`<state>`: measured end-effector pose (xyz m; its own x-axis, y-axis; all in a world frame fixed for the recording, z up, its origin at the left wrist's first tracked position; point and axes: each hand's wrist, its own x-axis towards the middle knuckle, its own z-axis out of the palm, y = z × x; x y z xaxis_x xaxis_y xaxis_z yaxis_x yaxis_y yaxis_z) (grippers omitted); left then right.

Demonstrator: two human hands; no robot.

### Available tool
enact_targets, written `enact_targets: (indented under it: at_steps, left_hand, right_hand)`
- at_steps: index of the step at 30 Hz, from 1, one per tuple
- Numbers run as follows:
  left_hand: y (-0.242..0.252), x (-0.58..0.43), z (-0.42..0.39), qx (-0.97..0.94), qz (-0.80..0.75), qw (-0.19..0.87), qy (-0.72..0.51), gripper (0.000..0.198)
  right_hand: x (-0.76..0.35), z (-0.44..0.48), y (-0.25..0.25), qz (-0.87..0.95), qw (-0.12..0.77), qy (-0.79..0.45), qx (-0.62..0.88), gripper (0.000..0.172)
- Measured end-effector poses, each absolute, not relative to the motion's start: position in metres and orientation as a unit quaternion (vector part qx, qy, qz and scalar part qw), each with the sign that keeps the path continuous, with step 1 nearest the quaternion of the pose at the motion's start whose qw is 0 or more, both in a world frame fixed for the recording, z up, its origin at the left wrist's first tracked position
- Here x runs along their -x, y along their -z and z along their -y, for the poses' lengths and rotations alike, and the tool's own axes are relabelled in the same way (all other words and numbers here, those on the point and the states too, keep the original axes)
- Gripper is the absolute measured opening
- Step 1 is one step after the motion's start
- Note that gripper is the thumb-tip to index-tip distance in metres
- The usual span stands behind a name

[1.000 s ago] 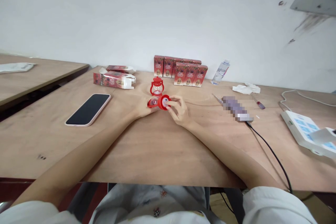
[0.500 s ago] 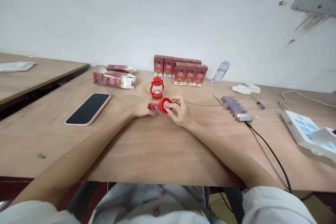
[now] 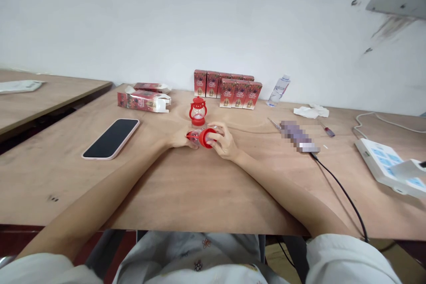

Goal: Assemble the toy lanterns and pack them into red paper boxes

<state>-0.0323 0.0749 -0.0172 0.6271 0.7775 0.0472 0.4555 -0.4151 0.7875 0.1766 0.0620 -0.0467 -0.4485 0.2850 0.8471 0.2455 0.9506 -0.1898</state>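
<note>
A small red lantern with a clear body lies tipped on its side between my hands, its base turned to the right. My left hand is closed around its top end, and part of those fingers is hidden. At the base, the bent fingers of my right hand grip the red rim, with the thumb against the round bottom. A matching red lantern stands upright just behind the held one.
Several red printed boxes stand by the wall. Opened boxes lie left, behind a phone. To the right are a clear bottle, crumpled tissue, a screwdriver, a blurred-out device on a black cable, and a power strip.
My right fingers have shifted around the lantern's base, and the thumb now covers more of its bottom. The base has turned slightly. My left hand keeps its hold.
</note>
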Motion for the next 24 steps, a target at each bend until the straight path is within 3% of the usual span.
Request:
enact_targets:
  at_steps: [15, 21, 24]
  left_hand:
    - [0.024, 0.031, -0.076, -0.81, -0.401, 0.373, -0.21, 0.024]
    - [0.024, 0.031, -0.077, -0.818, -0.373, 0.365, -0.241, 0.024]
    - [0.024, 0.032, -0.077, -0.814, -0.39, 0.314, -0.295, 0.024]
  right_hand:
    - [-0.173, -0.059, 0.048, 0.837, 0.513, 0.006, 0.189, 0.028]
    - [-0.168, -0.056, 0.048, 0.746, 0.623, -0.034, 0.232, 0.025]
    - [-0.164, -0.064, 0.047, 0.701, 0.641, -0.087, 0.302, 0.028]
